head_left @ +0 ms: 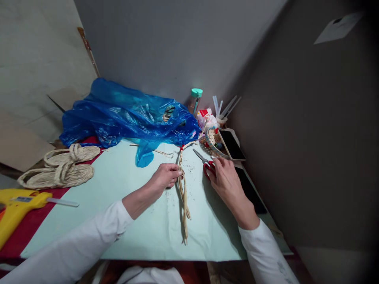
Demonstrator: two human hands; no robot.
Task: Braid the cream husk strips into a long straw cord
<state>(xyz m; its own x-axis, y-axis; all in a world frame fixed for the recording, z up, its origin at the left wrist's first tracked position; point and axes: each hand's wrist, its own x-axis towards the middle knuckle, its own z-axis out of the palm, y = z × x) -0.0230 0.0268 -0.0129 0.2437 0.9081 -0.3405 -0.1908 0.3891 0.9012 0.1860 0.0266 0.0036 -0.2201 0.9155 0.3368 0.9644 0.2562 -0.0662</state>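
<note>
My left hand pinches a braid of pale straw-like strands between thumb and fingertips. Loose strand ends hang toward me below the grip, and the braid's far part runs past a small red tie. To the right, my right hand has its fingers curled on the red handles of a pair of scissors. The blades point away to the left, and the fingers hide part of the handles.
A blue plastic bag lies along the back. Two woven slippers and a yellow glue gun are at left. A small basket, a phone, a green-lidded jar and glue sticks stand near the right wall.
</note>
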